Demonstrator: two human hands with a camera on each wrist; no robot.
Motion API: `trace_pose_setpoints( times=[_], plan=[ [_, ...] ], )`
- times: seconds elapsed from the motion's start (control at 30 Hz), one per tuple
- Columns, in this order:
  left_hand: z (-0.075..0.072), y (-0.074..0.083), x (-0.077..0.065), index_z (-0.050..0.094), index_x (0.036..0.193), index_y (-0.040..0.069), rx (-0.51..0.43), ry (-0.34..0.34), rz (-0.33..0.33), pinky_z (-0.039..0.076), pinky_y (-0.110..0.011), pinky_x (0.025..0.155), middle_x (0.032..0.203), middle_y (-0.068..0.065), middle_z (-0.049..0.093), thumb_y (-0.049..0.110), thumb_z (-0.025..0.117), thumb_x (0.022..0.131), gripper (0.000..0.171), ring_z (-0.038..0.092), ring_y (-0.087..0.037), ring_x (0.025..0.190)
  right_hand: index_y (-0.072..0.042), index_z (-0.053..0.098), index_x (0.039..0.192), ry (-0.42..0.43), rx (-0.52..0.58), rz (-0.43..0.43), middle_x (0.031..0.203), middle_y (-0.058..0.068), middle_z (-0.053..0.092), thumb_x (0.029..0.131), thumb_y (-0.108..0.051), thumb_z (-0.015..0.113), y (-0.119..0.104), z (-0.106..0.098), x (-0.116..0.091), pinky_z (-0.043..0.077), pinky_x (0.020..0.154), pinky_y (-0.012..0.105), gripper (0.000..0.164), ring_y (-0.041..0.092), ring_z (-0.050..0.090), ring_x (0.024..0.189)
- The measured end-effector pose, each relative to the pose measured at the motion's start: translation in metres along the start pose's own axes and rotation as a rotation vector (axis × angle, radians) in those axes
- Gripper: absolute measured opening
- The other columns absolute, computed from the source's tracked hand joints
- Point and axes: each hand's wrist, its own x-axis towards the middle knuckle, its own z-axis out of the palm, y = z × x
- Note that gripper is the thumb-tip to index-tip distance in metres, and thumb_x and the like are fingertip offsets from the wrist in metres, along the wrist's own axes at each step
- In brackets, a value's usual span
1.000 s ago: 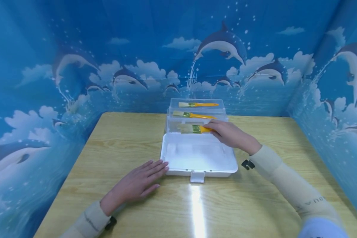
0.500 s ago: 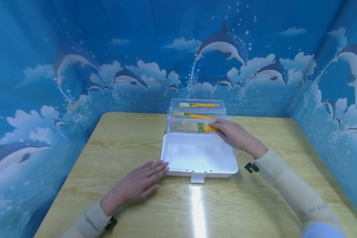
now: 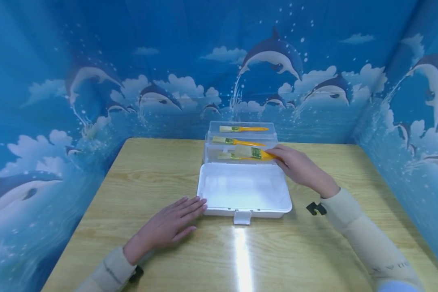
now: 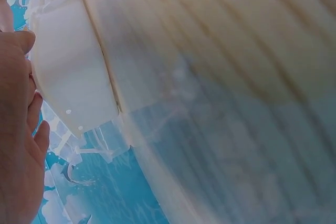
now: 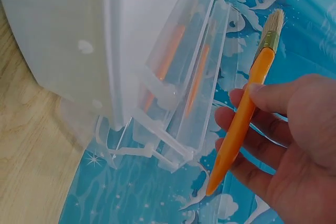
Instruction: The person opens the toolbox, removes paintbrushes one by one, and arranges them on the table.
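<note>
My right hand (image 3: 299, 168) grips the orange handle of a wide paintbrush (image 3: 256, 153), its pale bristles pointing left over the front clear tray. In the right wrist view the thumb and fingers pinch that handle, bristles up. Behind it in the front tray lies another paintbrush (image 3: 230, 156), partly covered. Two more trays step up at the back, holding a paintbrush (image 3: 237, 141) in the middle one and a smaller paintbrush (image 3: 243, 129) in the top one. My left hand (image 3: 168, 223) lies with straight fingers, fingertips at the front left corner of the white box (image 3: 244, 186).
The box stands opened on a wooden table (image 3: 160, 174), its latch (image 3: 242, 217) hanging at the front. Its clear tiered trays (image 3: 271, 126) rise behind the base. A blue dolphin-print cloth (image 3: 190, 48) walls the table at the back and both sides.
My right hand has drawn the wide paintbrush rightward and slightly up out of the front tray, uncovering another brush in that tray. The left hand has stayed still.
</note>
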Motion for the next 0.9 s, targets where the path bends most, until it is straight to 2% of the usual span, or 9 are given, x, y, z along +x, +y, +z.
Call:
trace_pose_setpoints(
  times=[0.27,0.4,0.7,0.9],
  plan=[
    [0.0,0.0,-0.001,0.035,0.159,0.011,0.003,-0.009,-0.004,0.026,-0.044,0.125,0.167,-0.003,0.029,0.038,0.052,0.106,0.062,0.031,-0.023,0.153,-0.006,0.057,0.143,0.066,0.022,-0.007,0.13,0.014,0.064,0.1,0.001,0.061,0.003,-0.004,-0.007,0.058,0.096,0.052,0.044,0.032,0.063,0.116],
    [0.0,0.001,0.0,0.034,0.159,0.011,0.004,-0.012,-0.005,0.026,-0.044,0.126,0.167,-0.003,0.03,0.037,0.054,0.104,0.063,0.031,-0.023,0.153,-0.007,0.058,0.143,0.098,0.026,0.01,0.131,0.014,0.064,0.099,0.001,0.062,0.005,-0.005,-0.01,0.058,0.096,0.052,0.044,0.032,0.063,0.117],
    [-0.001,0.001,0.001,0.035,0.158,0.011,0.013,-0.023,-0.006,0.025,-0.043,0.126,0.167,-0.003,0.029,0.038,0.053,0.105,0.062,0.031,-0.022,0.153,-0.005,0.054,0.146,0.115,0.071,0.052,0.135,0.016,0.062,0.102,0.0,0.058,0.013,-0.009,-0.013,0.06,0.091,0.05,0.045,0.032,0.064,0.114],
    [-0.001,0.001,0.001,0.035,0.158,0.011,0.009,-0.025,-0.008,0.024,-0.043,0.126,0.167,-0.003,0.029,0.038,0.053,0.105,0.062,0.03,-0.022,0.153,-0.005,0.052,0.148,0.127,0.106,0.079,0.135,0.016,0.062,0.103,-0.001,0.056,0.02,-0.008,-0.018,0.061,0.086,0.048,0.045,0.028,0.064,0.106]
  ],
)
